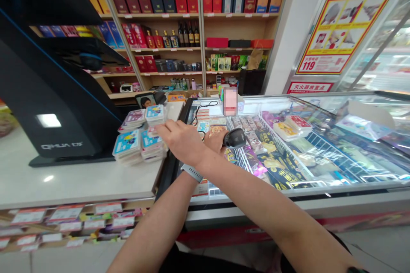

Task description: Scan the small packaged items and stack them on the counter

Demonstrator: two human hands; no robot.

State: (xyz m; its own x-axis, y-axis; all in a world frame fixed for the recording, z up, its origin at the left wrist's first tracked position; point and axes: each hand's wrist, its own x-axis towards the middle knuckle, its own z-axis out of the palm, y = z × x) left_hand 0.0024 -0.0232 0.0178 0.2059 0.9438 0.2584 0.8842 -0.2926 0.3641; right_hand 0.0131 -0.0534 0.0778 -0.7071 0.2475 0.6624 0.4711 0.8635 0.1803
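Observation:
My forearms cross in front of me. My left hand (215, 137), with a grey watch band at its wrist, reaches under the right arm and is closed around a black barcode scanner (235, 138). The scanner is over the freezer glass. My right hand (184, 141) reaches left to the stacked clear plastic boxes; its fingers are closed at the edge of a pink-labelled plastic box (153, 132). Other plastic boxes (127, 143) with blue and purple labels stand in stacks on the counter's edge. Two more boxes (292, 128) lie on the freezer glass.
A black checkout terminal (67, 94) stands on the white counter (80, 181) at left. A glass-topped freezer (282, 190) holds packets in white wire baskets. A phone (230, 102) stands at its far edge near a black cable (198, 111). Shelves (160, 16) of boxes and bottles line the back.

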